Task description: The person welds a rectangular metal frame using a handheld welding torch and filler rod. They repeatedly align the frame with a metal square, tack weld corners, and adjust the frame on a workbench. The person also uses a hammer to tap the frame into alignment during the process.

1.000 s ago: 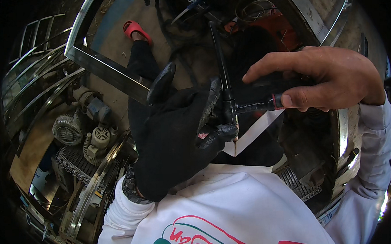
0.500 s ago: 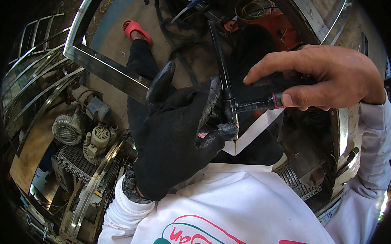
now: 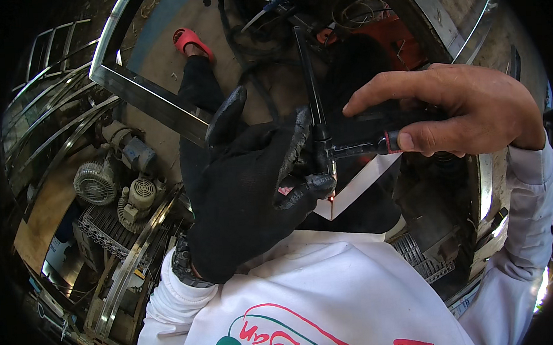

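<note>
My right hand, bare, holds the handle of a black TIG welding torch between thumb and curled fingers, with its index finger stretched out. The torch's long back cap points away from me, and its nozzle points down at the mitred corner of a shiny metal frame. A small orange glow shows at the tip. My left hand, in a black glove, lies across one bar of the frame. Its thumb and index finger curve around the torch head, the thumb against the nozzle; one other finger sticks out. Its palm side is hidden.
Curved metal frames stack up at the left, beside motors or blowers. Dark hoses run over the floor beyond my hands. My foot in a red sandal is at the upper left. An orange-red case sits at the upper right.
An orange glow has appeared at the torch tip on the frame's corner. Both hands and the torch have hardly moved.
</note>
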{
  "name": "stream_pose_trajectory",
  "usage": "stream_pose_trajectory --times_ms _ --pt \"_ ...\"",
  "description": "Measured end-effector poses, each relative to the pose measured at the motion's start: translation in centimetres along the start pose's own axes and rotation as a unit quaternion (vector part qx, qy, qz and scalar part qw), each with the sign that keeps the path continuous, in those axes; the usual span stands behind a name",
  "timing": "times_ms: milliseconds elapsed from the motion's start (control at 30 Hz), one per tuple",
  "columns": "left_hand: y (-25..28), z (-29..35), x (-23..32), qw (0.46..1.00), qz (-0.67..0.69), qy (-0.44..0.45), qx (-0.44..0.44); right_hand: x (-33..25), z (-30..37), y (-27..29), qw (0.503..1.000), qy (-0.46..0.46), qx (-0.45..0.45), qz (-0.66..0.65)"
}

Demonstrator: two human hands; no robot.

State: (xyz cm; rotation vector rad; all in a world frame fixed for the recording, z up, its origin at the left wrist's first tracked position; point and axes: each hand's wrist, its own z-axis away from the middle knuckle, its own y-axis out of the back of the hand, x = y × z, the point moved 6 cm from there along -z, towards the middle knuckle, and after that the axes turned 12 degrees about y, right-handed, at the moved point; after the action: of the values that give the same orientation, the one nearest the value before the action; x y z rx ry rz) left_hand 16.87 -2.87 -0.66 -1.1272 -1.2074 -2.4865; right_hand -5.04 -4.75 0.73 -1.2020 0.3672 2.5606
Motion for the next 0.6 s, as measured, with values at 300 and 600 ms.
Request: stream_pose_trajectory --times_ms 300,600 --pt "-0.1 0.3 -0.1 0.998 -0.049 -0.033 0.020 -0.6 1.7 0.3 0.995 0.056 0.081 0.002" --pt "5.4 -4.3 6.3 0.974 -0.058 -0.180 0.126 2.3 15.5 -6.7 0.629 0.130 0.698 -0.316"
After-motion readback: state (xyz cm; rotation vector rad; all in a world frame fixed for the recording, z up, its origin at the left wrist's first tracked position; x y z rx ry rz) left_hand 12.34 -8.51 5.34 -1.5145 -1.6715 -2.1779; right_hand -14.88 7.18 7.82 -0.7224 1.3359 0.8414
